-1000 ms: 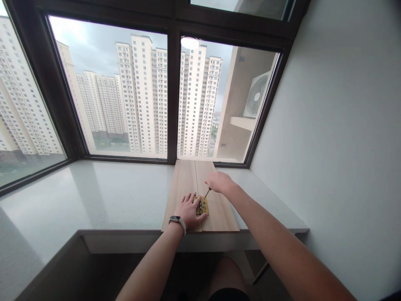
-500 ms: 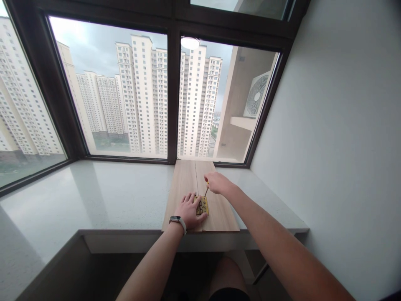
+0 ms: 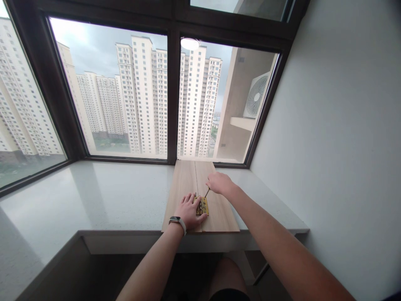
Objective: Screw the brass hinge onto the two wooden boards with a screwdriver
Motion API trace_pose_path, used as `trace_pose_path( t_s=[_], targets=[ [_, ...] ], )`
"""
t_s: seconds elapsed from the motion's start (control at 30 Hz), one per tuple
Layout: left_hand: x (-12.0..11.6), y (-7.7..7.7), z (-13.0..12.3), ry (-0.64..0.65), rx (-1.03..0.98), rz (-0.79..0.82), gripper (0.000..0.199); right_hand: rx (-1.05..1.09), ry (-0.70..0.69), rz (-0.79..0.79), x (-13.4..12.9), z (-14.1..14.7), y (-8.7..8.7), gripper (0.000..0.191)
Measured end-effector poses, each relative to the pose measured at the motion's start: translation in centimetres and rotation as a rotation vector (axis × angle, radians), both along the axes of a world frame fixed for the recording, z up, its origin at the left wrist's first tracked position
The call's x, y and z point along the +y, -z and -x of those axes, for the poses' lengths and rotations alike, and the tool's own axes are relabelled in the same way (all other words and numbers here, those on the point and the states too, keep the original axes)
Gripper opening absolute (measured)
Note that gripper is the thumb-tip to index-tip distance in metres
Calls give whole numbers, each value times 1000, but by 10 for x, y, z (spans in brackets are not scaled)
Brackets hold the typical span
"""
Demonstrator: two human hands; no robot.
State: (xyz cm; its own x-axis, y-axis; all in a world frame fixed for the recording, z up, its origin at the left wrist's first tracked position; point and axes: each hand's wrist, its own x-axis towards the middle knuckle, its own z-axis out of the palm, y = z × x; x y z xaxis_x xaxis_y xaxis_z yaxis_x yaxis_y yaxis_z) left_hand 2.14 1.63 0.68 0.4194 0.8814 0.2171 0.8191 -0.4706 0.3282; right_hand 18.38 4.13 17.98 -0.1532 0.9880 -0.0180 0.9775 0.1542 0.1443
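Observation:
My left hand (image 3: pixel 189 211) lies over a small yellow board (image 3: pixel 205 206) with dark and metallic parts, perhaps a circuit board. Its thumb is along the near edge and its index finger by the far edge, holding the board down, while the other fingers spread onto the wood. My right hand (image 3: pixel 218 183) is closed around a screwdriver (image 3: pixel 206 192), tilted, its thin shaft reaching down to the far part of the board. The fist hides the screwdriver's handle. Beneath the yellow board are light wooden planks (image 3: pixel 184 179).
A pale stone windowsill counter (image 3: pixel 131 196) carries the planks. Dark-framed windows (image 3: pixel 173 96) rise behind it, and a white wall (image 3: pixel 332 125) bounds the right side. My leg (image 3: pixel 227 276) is below the counter's front edge.
My right hand has turned slightly and shifted a little right, and the screwdriver leans more. The yellow handle part seen earlier is now covered. My left hand stays put.

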Motion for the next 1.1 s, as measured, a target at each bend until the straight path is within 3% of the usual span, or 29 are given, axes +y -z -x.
trace_pose_path(
  t_s=[0.23, 0.33, 0.47, 0.6, 1.1],
  targets=[
    [1, 1, 1, -2, 4, -3, 89, 26, -116, 29, 4, -4, 5, 16],
    [0, 1, 1, -5, 2, -4, 90, 33, -149, 37, 4, -4, 5, 19],
    [0, 1, 0, -1, -3, -4, 90, 34, -73, 35, 1, -2, 0, 45],
    [0, 0, 1, 0, -9, 7, 90, -8, 17, 17, -1, -1, -2, 51],
    [-1, -1, 0, -11, 0, -10, 88, -4, 12, 8, 6, -6, 3, 30]
  ],
)
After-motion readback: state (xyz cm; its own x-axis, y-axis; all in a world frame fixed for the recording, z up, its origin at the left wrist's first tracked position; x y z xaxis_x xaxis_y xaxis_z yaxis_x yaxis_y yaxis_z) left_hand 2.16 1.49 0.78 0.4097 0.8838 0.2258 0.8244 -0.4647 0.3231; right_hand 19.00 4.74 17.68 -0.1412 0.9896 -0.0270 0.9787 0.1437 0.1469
